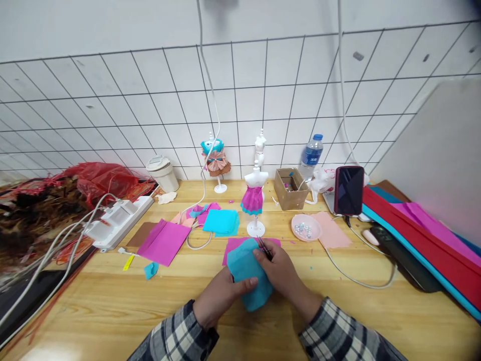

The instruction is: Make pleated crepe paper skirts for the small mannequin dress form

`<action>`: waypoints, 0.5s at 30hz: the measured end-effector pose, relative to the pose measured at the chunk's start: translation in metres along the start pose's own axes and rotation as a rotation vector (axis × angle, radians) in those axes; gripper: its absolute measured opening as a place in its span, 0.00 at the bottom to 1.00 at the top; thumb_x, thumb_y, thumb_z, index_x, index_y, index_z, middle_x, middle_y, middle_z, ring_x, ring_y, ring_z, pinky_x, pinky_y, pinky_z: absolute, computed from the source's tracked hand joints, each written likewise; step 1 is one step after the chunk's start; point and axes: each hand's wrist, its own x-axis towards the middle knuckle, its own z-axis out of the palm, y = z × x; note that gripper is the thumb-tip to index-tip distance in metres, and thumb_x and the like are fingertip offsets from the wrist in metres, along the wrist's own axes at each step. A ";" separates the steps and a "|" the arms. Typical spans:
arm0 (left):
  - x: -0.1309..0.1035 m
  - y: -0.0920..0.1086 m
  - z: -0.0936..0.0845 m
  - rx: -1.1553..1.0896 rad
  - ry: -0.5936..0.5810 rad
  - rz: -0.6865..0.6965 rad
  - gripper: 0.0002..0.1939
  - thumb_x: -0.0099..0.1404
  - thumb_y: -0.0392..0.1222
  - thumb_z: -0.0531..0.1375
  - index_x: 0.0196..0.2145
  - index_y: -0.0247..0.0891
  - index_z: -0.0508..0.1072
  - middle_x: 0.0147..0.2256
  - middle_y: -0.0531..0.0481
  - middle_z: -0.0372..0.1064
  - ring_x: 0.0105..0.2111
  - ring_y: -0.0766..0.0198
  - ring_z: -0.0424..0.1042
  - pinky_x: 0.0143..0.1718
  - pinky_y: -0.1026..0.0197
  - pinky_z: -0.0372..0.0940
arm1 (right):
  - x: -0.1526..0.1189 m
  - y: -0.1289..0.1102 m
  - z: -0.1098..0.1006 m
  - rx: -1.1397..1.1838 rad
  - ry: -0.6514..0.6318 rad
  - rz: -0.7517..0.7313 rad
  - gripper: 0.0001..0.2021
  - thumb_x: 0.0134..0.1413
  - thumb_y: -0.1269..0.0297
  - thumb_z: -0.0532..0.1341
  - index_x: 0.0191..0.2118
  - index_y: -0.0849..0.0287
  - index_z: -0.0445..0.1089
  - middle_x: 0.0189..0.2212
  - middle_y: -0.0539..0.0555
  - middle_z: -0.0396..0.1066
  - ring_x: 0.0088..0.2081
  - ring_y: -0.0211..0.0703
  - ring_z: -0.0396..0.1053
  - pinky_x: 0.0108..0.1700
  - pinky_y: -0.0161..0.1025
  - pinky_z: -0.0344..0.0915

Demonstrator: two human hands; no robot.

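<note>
A folded teal sheet [250, 276] is held low over the table in the middle. My left hand [221, 293] grips its lower left side, thumb on top and the other fingers hidden underneath. My right hand [281, 268] is closed around dark, thin-tipped scissors or tweezers [265, 248] at the sheet's upper right edge; which tool it is I cannot tell. Behind the sheet lies a magenta piece [231, 244], partly covered. Just beyond stands a small white mannequin [256, 178] wearing a magenta skirt [252, 199] with a teal hem.
At left are magenta [165, 241] and cyan sheets [221, 221], a power strip [124, 220] and a white bin [163, 173]. Toward the right stand a pink bead dish [306, 228], cardboard box [291, 190], bottle [311, 155] and phone [348, 190]. Cables cross the table.
</note>
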 end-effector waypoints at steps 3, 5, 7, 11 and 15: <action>0.002 0.000 0.002 0.054 -0.011 -0.002 0.31 0.53 0.50 0.69 0.53 0.39 0.71 0.47 0.42 0.74 0.46 0.50 0.71 0.51 0.48 0.63 | 0.001 0.001 -0.003 0.066 0.005 0.081 0.21 0.49 0.41 0.62 0.29 0.56 0.65 0.24 0.49 0.65 0.30 0.43 0.63 0.33 0.38 0.62; -0.003 0.003 0.002 0.132 -0.144 -0.031 0.33 0.53 0.49 0.69 0.55 0.39 0.69 0.49 0.42 0.73 0.48 0.49 0.70 0.52 0.47 0.62 | -0.001 0.001 -0.008 0.094 -0.020 0.156 0.25 0.51 0.37 0.57 0.24 0.56 0.59 0.18 0.45 0.55 0.20 0.36 0.53 0.22 0.34 0.54; -0.009 0.005 0.000 0.202 -0.281 -0.045 0.34 0.54 0.48 0.69 0.57 0.40 0.68 0.50 0.42 0.72 0.49 0.49 0.69 0.51 0.48 0.62 | -0.003 0.002 -0.013 0.150 -0.078 0.263 0.27 0.52 0.34 0.53 0.23 0.55 0.55 0.16 0.43 0.49 0.15 0.31 0.42 0.16 0.32 0.42; -0.020 0.003 -0.001 0.243 -0.376 -0.125 0.32 0.54 0.46 0.69 0.55 0.41 0.69 0.48 0.45 0.73 0.44 0.54 0.72 0.46 0.54 0.65 | -0.006 0.004 -0.016 0.301 -0.094 0.389 0.26 0.41 0.39 0.65 0.26 0.56 0.57 0.16 0.41 0.50 0.15 0.29 0.43 0.16 0.30 0.38; -0.024 -0.001 0.001 0.296 -0.399 -0.168 0.22 0.55 0.46 0.68 0.47 0.38 0.74 0.40 0.47 0.75 0.38 0.58 0.72 0.42 0.57 0.66 | -0.004 0.007 -0.011 0.292 -0.038 0.297 0.26 0.34 0.44 0.71 0.29 0.57 0.61 0.18 0.43 0.58 0.20 0.33 0.54 0.21 0.32 0.50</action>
